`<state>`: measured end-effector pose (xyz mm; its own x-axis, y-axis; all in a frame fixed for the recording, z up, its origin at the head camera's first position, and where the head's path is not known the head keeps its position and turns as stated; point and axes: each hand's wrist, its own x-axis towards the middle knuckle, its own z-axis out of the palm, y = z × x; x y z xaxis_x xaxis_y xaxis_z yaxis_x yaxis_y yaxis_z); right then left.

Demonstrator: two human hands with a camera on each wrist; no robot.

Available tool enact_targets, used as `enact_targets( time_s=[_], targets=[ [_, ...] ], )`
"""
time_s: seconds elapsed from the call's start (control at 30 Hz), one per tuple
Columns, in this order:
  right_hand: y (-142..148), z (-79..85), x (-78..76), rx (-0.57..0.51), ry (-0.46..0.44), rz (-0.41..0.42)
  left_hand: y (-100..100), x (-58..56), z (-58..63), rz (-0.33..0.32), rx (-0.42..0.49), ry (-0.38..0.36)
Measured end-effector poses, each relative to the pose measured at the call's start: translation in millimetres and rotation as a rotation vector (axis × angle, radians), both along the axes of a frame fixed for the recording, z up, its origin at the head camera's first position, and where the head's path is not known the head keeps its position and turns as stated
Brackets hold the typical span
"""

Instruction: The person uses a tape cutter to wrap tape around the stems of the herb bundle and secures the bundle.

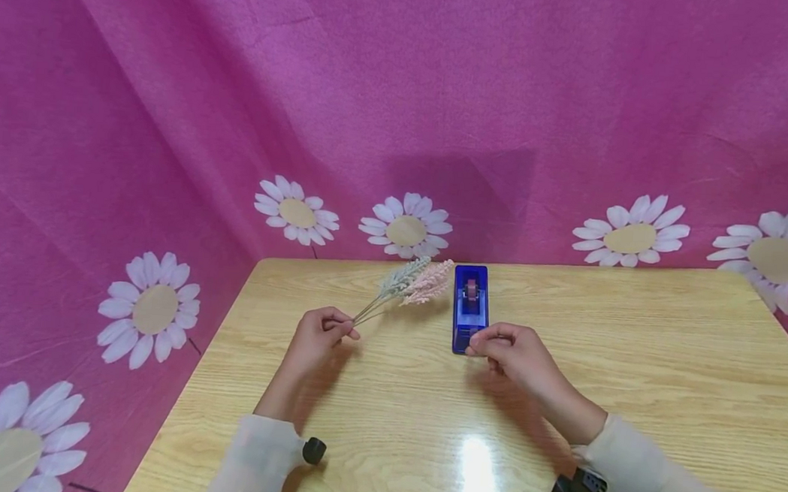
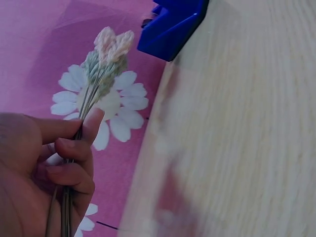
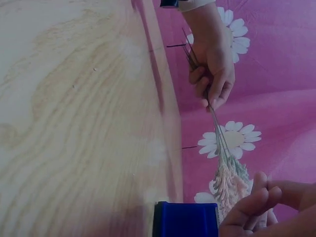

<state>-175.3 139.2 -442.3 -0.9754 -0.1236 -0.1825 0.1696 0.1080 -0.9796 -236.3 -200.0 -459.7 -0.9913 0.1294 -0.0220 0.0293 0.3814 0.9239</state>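
Note:
In the head view my left hand [image 1: 321, 335] grips a small bunch of thin-stemmed artificial flower sprigs [image 1: 425, 283] by their stems. Their heads are pale green and pink and point up and right toward a blue tape dispenser [image 1: 460, 303]. The left wrist view has the stems [image 2: 68, 197] running through the curled fingers, with lower ends below the palm. My right hand [image 1: 519, 351] is at the dispenser's near end, thumb and forefinger pinched together at the tape's end by the cutter. In the right wrist view its fingertips [image 3: 260, 180] meet beside the blue dispenser [image 3: 187, 219].
The dispenser stands on a light wood-grain table [image 1: 384, 403], near its back edge. A magenta cloth [image 1: 444, 91] with large white daisies hangs behind and to the left. Black wrist devices show at both sleeves [image 1: 255, 456].

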Motion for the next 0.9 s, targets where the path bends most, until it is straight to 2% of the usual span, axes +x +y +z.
enact_targets(
  time_s=[0.27,0.6,0.9],
  targets=[
    [4,8.8,-2.3,-0.033,-0.008,-0.004,-10,7.8,15.2,-0.093,0.014,-0.019],
    [14,28.8,-10.2,-0.104,0.000,-0.002,-19,9.1,23.1,-0.213,0.034,-0.040],
    [23,45.1,-19.7,-0.090,0.012,-0.006,-16,10.8,33.5,-0.365,0.005,-0.052]
  ],
)
